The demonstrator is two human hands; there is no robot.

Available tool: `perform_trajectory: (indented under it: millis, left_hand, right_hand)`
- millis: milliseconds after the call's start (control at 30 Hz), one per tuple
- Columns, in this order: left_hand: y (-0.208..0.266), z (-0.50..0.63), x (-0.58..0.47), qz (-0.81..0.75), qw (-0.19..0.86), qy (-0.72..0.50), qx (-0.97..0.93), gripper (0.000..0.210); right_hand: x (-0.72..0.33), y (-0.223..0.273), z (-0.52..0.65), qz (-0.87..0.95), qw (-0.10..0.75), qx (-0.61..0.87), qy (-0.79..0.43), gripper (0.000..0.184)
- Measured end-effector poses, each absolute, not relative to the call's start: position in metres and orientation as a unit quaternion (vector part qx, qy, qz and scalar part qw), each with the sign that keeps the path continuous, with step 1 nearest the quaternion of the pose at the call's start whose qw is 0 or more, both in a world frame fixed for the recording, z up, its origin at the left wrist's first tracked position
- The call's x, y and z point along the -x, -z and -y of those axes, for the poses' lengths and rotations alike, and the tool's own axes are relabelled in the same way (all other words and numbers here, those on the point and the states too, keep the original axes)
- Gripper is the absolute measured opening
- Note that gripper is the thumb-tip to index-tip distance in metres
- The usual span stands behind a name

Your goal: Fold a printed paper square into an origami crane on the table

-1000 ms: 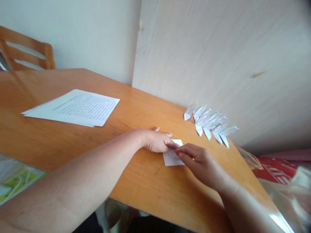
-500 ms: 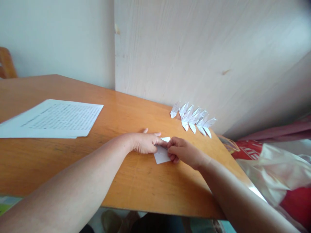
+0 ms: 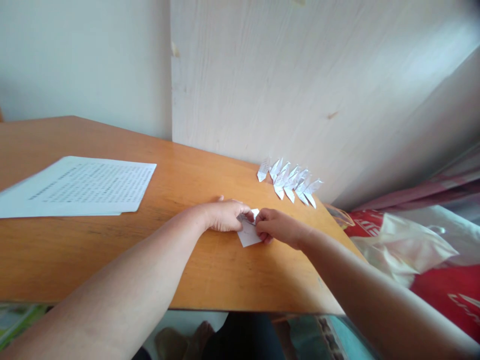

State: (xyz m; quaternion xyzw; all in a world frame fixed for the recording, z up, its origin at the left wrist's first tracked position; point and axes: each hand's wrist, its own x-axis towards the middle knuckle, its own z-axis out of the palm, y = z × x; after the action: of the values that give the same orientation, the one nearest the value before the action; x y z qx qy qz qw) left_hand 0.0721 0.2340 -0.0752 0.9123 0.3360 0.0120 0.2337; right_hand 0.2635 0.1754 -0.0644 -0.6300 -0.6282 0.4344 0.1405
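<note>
Wooden table [image 3: 225,280], plastic bags [image 3: 405,245] off its right edge, printed sheets [image 3: 97,185] left, folded paper pieces [image 3: 278,191] farther back, pale board [image 3: 262,75] behind. Small white paper [image 3: 249,238] on table between hands: right hand [image 3: 279,228] curled, pinching its right side; left hand [image 3: 227,215] fingers on it, can't tell if gripping. Left index, straight half a second ago, now bent.

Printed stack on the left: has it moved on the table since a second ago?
No, not visibly. The whole view has shifted, but the printed stack keeps about the same place relative to the wall panel's lower left corner.
</note>
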Motion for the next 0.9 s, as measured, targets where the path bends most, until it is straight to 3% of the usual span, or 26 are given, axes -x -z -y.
perform_trajectory:
  millis: [200,900]
  left_hand:
    - [0.072,-0.236,-0.066,-0.342,0.198,-0.005,-0.919,0.045]
    - [0.072,-0.242,-0.063,-0.3,0.27,0.003,-0.915,0.045]
  right_hand:
    - [-0.259,0.066,-0.184,0.63,0.101,0.636,-0.434,0.012]
    - [-0.236,0.061,-0.197,0.651,-0.059,0.68,-0.333,0.023]
